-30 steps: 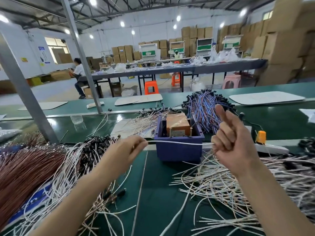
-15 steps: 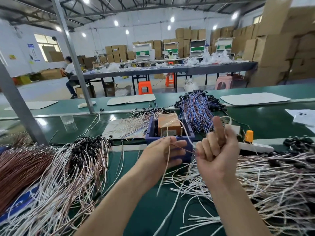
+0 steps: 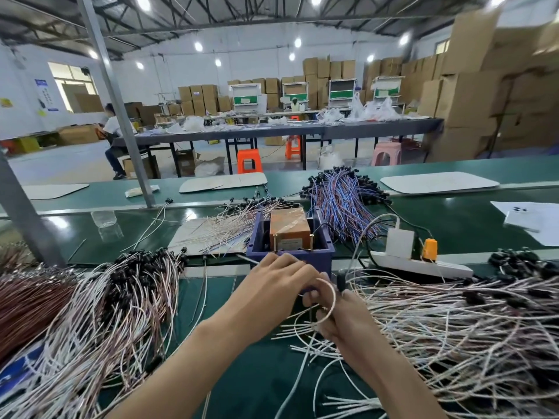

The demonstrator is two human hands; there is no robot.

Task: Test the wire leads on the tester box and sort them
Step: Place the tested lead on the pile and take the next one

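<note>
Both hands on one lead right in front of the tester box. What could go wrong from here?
1. The lead is bent into a tight loop between the left hand and right hand; it may kink.
2. Loose ends of the right pile lie under the hands; a neighbour could snag and come along.
3. The left pile looks similar, so a missort is possible.

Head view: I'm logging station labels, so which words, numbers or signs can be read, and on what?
Nothing reads clearly.
On the tester box, front label: blurred.
On the blue wall poster: too small.
On the stacked cartons, stickers: too small.
</note>
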